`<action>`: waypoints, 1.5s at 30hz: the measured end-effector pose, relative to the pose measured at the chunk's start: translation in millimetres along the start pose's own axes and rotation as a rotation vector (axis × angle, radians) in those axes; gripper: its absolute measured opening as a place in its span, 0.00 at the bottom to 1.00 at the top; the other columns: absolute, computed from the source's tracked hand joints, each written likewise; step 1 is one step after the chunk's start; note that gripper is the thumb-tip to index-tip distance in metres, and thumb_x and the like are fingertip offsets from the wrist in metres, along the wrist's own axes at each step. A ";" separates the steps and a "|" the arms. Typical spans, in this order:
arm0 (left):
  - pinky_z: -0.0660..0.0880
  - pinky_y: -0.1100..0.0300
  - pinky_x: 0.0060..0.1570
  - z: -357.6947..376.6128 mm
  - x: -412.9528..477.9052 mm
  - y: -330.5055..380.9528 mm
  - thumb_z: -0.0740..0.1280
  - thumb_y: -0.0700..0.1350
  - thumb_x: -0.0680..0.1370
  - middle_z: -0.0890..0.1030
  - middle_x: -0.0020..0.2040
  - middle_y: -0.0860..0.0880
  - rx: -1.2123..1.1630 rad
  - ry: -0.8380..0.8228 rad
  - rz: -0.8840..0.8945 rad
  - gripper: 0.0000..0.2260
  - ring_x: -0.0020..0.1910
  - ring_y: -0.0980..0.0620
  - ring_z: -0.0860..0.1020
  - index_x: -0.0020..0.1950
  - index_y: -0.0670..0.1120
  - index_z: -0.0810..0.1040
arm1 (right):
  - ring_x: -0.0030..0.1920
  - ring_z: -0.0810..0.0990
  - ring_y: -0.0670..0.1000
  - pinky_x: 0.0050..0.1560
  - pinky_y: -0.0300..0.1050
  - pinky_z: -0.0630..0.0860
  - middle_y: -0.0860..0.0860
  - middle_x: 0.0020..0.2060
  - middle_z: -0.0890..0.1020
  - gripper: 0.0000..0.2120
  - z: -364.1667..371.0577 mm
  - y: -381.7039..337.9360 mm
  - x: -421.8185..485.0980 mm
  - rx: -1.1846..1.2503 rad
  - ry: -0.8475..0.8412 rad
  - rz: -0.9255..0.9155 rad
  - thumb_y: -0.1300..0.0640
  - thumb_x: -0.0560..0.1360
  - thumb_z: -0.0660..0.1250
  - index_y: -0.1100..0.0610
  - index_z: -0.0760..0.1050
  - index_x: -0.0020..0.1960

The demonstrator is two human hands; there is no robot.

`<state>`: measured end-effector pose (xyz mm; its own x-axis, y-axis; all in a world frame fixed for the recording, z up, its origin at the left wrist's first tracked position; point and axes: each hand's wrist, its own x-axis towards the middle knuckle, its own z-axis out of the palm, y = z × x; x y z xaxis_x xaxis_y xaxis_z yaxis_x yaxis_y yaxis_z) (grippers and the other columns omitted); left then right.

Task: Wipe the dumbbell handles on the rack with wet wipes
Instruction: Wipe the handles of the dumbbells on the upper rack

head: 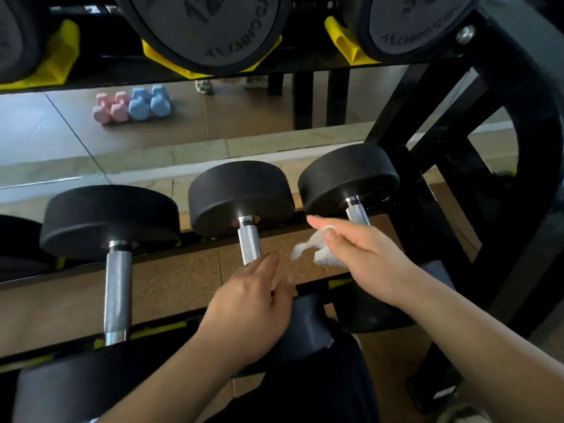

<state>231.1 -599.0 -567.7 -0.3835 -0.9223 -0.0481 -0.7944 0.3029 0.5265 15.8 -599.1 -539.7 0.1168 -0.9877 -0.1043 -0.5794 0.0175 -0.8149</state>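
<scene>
The right hand [363, 261] pinches a crumpled wipe [317, 253] between the middle handle [248, 242] and right handle [357, 213] on the rack [518, 96], both running away from the person; the left hand [253, 306], loose-fingered and empty, lies at the middle handle's near end.

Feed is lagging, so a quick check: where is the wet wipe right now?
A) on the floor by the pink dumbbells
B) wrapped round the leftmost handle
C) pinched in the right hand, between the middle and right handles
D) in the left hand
C: the right hand pinches the crumpled white wipe in the gap between the middle handle and the right handle; the left hand holds no wipe.
</scene>
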 end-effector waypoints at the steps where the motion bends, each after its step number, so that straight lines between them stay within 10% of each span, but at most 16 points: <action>1: 0.71 0.62 0.54 1.6 -1.4 -1.4 0.54 0.60 0.85 0.75 0.70 0.55 -0.005 0.022 -0.006 0.21 0.66 0.54 0.74 0.77 0.57 0.65 | 0.73 0.69 0.38 0.77 0.45 0.66 0.41 0.72 0.74 0.19 6.1 -6.5 5.1 -0.011 0.001 -0.036 0.48 0.87 0.54 0.42 0.69 0.77; 12: 0.72 0.71 0.53 13.2 -18.7 -9.9 0.50 0.62 0.79 0.73 0.70 0.65 -0.072 0.265 -0.212 0.24 0.58 0.70 0.67 0.72 0.59 0.70 | 0.49 0.78 0.47 0.43 0.44 0.80 0.51 0.56 0.76 0.21 49.1 -69.9 83.4 -0.411 0.154 -0.630 0.55 0.85 0.56 0.57 0.71 0.76; 17: 0.73 0.58 0.41 20.6 -24.5 -6.9 0.56 0.57 0.80 0.77 0.43 0.59 -0.055 0.346 -0.243 0.12 0.44 0.57 0.74 0.44 0.54 0.73 | 0.50 0.82 0.56 0.43 0.51 0.81 0.54 0.51 0.82 0.21 64.7 -27.4 95.1 -0.668 -0.165 -0.700 0.66 0.78 0.68 0.57 0.78 0.69; 23: 0.67 0.55 0.34 29.4 -27.0 -7.2 0.57 0.54 0.81 0.74 0.33 0.54 -0.044 0.418 -0.267 0.15 0.35 0.52 0.74 0.36 0.49 0.68 | 0.53 0.85 0.58 0.43 0.61 0.84 0.53 0.48 0.87 0.15 59.7 -2.6 115.4 -0.772 -0.391 -1.023 0.57 0.73 0.60 0.56 0.85 0.51; 28: 0.72 0.53 0.41 29.1 -28.4 0.0 0.55 0.56 0.82 0.80 0.39 0.55 -0.011 0.408 -0.293 0.17 0.41 0.54 0.76 0.41 0.51 0.77 | 0.56 0.82 0.54 0.45 0.58 0.83 0.48 0.51 0.85 0.15 60.7 -10.0 125.7 -0.772 -0.424 -0.966 0.68 0.70 0.67 0.54 0.85 0.51; 34: 0.74 0.56 0.54 36.8 -38.9 3.9 0.56 0.58 0.85 0.80 0.60 0.61 -0.048 0.516 -0.316 0.17 0.55 0.59 0.76 0.63 0.55 0.81 | 0.79 0.63 0.48 0.75 0.53 0.69 0.41 0.75 0.71 0.22 51.3 -30.5 107.5 -0.643 -0.587 -0.589 0.44 0.85 0.51 0.41 0.69 0.76; 45: 0.56 0.68 0.72 47.4 -60.5 19.8 0.47 0.70 0.83 0.62 0.79 0.63 -0.043 0.460 -0.493 0.29 0.74 0.69 0.57 0.82 0.60 0.57 | 0.81 0.47 0.40 0.82 0.43 0.42 0.40 0.80 0.61 0.32 54.4 12.8 136.8 -0.707 -0.693 -0.904 0.48 0.77 0.73 0.44 0.67 0.78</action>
<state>216.2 -525.8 -594.6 0.2667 -0.9612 0.0700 -0.8018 -0.1810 0.5695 68.3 -725.5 -595.3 0.9375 -0.3243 -0.1264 -0.3478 -0.8865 -0.3053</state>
